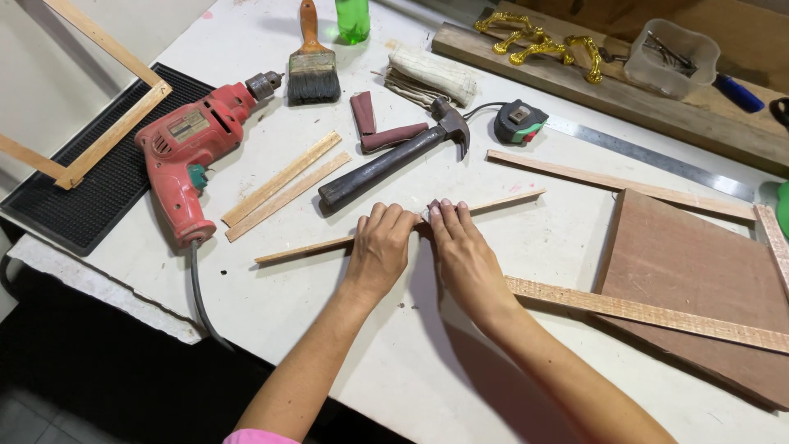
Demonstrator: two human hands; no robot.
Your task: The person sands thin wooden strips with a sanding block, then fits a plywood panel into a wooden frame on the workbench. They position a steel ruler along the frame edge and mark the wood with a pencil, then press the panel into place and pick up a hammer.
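While both of my hands press down side by side on the white tabletop (460, 386), they pinch a thin wooden strip (501, 200) that runs under my fingers and sticks out on either side of them. My left hand (380, 251) covers the strip with curled fingers, and my right hand (464, 255) sits just beside it, fingertips closed on the strip together with a small dark scrap that I cannot make out clearly. The two hands nearly touch at the knuckles.

Just beyond my fingers lies a claw hammer (394, 160) with a dark handle, and behind its head a folded piece of reddish sandpaper (374, 127). Past the hammer head to the right sits a tape measure (519, 122), with a long steel ruler (649, 156) stretching away from it. To the left of my left hand lie two short wooden slats (283, 185) and, further out, a red electric drill (193, 156) with its cord trailing off the table edge. Far ahead rest a paintbrush (312, 70) and a rolled cloth (431, 76). To the right of my right hand a longer wooden batten (649, 312) lies across a brown board (699, 271).
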